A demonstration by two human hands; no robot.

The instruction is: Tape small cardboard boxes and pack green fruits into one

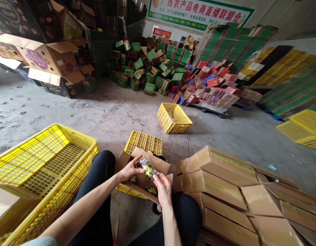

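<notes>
Between my two hands is a yellow-green fruit [149, 170] in a clear plastic bag with dark markings. My left hand [132, 168] pinches the gathered, shiny end of the bag. At the other end, the fingers of my right hand [161, 186] close around the fruit's lower side. Right below sits an open cardboard box [158, 164] with its flaps spread, and more wrapped fruit [152, 190] shows inside it. The box rests on a yellow crate [129, 190] between my knees. My hands partly hide the box's contents.
A large yellow crate [57, 171] with cardboard in it stands at left. Stacked cardboard boxes [222, 181] are close by my right knee. Ahead are an upturned yellow crate [145, 140], another yellow crate [174, 119], and a heap of green boxes [150, 68].
</notes>
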